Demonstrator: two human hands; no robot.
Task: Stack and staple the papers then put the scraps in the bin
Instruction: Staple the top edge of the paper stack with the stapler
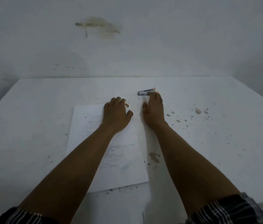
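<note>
The left hand [117,111] lies palm down at the frame's centre, fingers bent. Just right of it, the right hand [154,109] lies flat, fingers stretched forward.

White table [30,126], brown smear [154,156] near its front, stained wall [98,26] behind

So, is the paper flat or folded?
Flat: the paper lies spread on the table under the left hand; no fold shows.
</note>
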